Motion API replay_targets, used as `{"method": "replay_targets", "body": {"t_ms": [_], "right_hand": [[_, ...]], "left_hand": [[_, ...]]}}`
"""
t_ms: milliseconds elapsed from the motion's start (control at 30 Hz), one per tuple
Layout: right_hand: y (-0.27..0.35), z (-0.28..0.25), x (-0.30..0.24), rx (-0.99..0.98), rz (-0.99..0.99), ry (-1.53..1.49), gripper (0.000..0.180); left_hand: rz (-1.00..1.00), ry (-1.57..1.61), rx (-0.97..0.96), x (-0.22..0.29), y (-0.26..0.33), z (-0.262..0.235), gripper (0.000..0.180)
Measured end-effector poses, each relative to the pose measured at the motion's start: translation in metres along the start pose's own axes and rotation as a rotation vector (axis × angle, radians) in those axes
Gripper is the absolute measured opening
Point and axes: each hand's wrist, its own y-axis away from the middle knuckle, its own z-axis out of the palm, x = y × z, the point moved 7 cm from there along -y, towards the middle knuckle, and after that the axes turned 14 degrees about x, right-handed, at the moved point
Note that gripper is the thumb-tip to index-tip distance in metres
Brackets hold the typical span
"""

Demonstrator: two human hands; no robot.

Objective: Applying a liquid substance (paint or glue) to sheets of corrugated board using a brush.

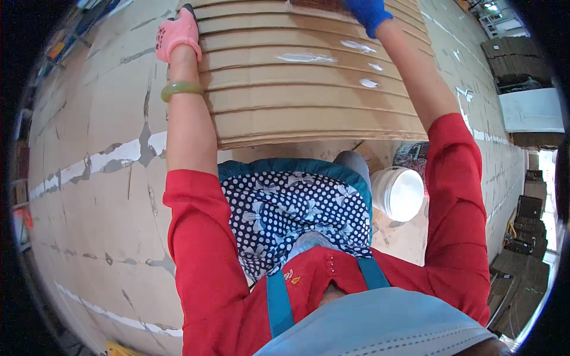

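Note:
My left hand (179,37), in a pink glove with dark fingertips, is closed at the left edge of the layered cardboard sheets (255,113). Its fingers are partly hidden. At the upper frame edge my right hand (369,13), in a blue glove, reaches over the same cardboard. Beside it is a flat, reddish-brown brush (317,5) with white along its edge, cut off by the frame; my hand appears closed on it. White wet-looking smears (306,57) lie on the cardboard between my arms, with smaller ones nearer the right arm.
A white bucket (401,193) stands right of my polka-dot apron (279,207), next to a dark patterned bundle (411,155). Stacks of dark cardboard (516,62) line the right side. Worn flooring with white lines (113,163) extends to the left.

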Motion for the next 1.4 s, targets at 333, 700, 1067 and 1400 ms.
{"method": "replay_targets", "body": {"t_ms": [333,700,1067,1400], "right_hand": [[-0.023,-0.003,-0.024,0.055,-0.236,-0.006,0.039],[0.088,0.011,-0.024,-0.26,-0.234,-0.219,0.033],[-0.042,0.043,-0.042,0.024,-0.094,-0.02,0.034],[0.131,-0.001,-0.056,-0.441,-0.231,-0.329,0.013]], "left_hand": [[-0.056,0.02,-0.064,0.013,0.005,-0.001,0.072],[-0.008,0.021,0.015,0.009,0.011,-0.014,0.063],[-0.014,0.021,-0.004,0.024,0.013,-0.015,0.061],[-0.054,0.024,-0.037,0.015,0.01,-0.01,0.066]]}}
